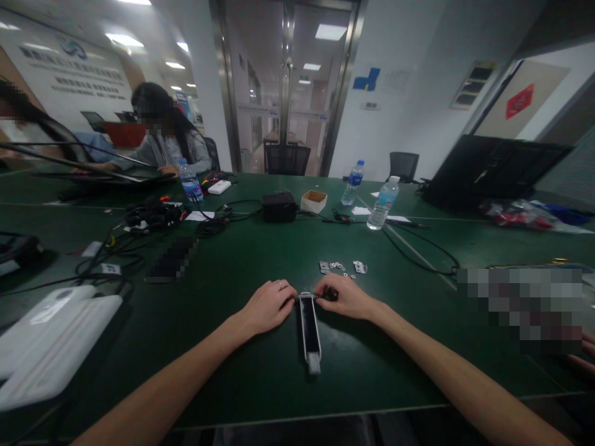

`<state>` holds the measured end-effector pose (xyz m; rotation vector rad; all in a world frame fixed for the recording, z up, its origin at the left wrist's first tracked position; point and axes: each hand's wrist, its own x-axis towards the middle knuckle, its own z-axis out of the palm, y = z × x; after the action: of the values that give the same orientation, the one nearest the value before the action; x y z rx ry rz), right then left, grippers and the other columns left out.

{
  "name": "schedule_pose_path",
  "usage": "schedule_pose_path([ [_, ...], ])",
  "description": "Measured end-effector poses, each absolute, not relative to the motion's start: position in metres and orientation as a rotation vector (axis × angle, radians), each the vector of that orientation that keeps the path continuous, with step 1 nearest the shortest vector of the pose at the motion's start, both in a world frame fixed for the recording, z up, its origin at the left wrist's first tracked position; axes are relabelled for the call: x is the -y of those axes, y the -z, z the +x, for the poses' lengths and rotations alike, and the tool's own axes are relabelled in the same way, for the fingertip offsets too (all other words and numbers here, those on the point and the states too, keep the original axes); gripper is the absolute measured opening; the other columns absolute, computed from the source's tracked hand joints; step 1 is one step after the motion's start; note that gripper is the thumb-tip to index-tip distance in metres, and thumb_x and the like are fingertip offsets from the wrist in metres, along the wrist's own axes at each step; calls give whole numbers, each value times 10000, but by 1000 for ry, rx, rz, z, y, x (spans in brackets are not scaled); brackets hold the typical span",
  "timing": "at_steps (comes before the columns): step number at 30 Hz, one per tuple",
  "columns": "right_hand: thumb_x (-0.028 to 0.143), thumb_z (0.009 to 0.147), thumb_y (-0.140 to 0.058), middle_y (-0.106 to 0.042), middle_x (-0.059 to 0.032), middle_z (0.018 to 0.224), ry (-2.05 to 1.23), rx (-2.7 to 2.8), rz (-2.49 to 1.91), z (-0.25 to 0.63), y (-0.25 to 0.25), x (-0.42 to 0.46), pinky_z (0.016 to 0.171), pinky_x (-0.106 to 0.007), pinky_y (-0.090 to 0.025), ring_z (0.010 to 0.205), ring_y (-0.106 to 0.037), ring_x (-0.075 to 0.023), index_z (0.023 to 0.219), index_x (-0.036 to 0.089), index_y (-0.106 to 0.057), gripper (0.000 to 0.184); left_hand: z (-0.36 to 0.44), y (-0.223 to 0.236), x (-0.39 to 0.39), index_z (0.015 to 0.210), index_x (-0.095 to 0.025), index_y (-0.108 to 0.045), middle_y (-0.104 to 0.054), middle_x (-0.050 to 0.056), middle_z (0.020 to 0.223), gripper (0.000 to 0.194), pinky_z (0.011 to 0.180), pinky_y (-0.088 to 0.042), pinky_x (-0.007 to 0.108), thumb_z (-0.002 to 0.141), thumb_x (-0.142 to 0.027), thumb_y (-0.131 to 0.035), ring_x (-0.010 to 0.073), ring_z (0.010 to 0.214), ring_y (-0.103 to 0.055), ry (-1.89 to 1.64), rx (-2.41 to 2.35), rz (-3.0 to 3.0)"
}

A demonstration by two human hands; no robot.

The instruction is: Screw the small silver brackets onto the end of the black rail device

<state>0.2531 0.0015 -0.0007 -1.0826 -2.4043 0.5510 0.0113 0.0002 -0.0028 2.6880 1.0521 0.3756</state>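
A long, narrow frame with white edges and a dark middle [310, 328] lies on the green table, its pale end piece [314, 364] pointing towards me. My left hand [272, 303] is closed at the left side of its far end, fingertips pinched there. At the opposite side, my right hand [346, 297] grips what looks like a short screwdriver with a black handle [330, 293]; its tip meets the frame's far corner. Just beyond my right hand are two small metal brackets, one left [324, 267] and one right [359, 267], with several small rings [338, 266] between them.
Farther back stand a black box [279, 207], a small open carton [314, 201] and water bottles [383, 203]. Cables [214, 224] run across the table. White panels [56, 334] lie left. A person [170, 133] sits across at the left; another person's hand [583, 353] shows far right.
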Motion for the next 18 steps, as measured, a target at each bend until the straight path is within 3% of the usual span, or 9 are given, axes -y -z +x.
schedule_pose_path([
  [18,215,821,-614,-626,-35,830,-488,2403,-1022,251,6,-2,675,-260,-467,750,-564,-142,872,164,-629,73,11,6,-2,1070,-160,-600,-591,45,1010,190,762,-456,333,940,-209,-471,191,873,-573,-401,-1042,2684],
])
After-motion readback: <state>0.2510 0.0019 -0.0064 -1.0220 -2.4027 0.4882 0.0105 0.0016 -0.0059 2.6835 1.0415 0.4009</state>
